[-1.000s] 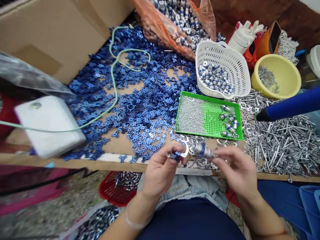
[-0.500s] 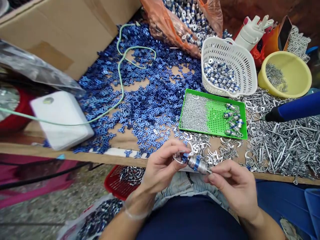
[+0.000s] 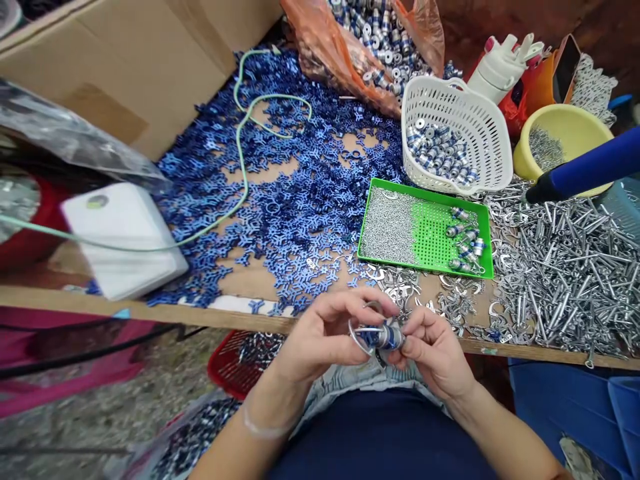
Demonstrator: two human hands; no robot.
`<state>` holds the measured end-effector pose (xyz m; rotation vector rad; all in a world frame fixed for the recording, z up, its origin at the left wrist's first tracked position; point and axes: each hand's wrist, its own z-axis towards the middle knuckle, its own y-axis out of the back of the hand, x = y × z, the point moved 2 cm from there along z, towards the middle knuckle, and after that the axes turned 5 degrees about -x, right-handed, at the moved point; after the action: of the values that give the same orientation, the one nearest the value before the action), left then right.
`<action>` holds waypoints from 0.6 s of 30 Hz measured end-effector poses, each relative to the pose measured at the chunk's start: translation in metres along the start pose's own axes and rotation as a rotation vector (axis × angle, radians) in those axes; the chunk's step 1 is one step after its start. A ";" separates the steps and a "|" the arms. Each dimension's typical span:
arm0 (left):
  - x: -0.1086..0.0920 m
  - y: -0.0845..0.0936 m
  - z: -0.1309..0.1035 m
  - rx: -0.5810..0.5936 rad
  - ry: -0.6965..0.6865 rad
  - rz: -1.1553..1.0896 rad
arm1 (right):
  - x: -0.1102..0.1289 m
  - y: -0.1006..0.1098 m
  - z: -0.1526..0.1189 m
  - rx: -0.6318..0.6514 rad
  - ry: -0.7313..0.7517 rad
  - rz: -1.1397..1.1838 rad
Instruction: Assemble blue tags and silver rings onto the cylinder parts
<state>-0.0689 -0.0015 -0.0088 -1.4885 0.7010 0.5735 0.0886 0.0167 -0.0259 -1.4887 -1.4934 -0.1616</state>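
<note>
Near the table's front edge, my left hand [image 3: 333, 330] is closed round the left end of a silver-and-blue metal assembly [image 3: 387, 336], which has curved silver hooks at that end. Thumb and fingers of my right hand [image 3: 433, 347] pinch the other end of the same assembly. Beyond my hands lies a green tray [image 3: 430, 233] with small silver pieces on its left side and several silver-and-blue assemblies on its right. Loose curved silver pieces [image 3: 457, 303] lie between the tray and the table edge.
Blue Y-shaped pieces [image 3: 310, 200] cover the table's middle. A white basket [image 3: 493, 147] of cylinders and a yellow bowl [image 3: 580, 127] stand at the back right. A blue tool [image 3: 590, 167] juts in over silver bolts [image 3: 575, 280]. A white box [image 3: 123, 240] sits left.
My right hand has moved left, closer to my left hand, and the assembly now lies more level. The blue tool at the right has shifted up and left.
</note>
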 end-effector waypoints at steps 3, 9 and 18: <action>0.010 -0.014 0.003 0.016 0.103 -0.279 | -0.005 -0.001 0.005 -0.014 0.042 -0.029; 0.015 -0.030 0.006 -0.115 0.018 -0.339 | 0.006 -0.009 -0.005 -0.060 0.327 -0.685; 0.026 0.001 -0.006 -0.241 -0.158 0.092 | 0.111 0.053 -0.007 -1.042 1.500 -0.822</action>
<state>-0.0526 -0.0090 -0.0285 -1.6175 0.5943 0.8608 0.1622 0.1009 0.0260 -0.7505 -0.5271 -2.2205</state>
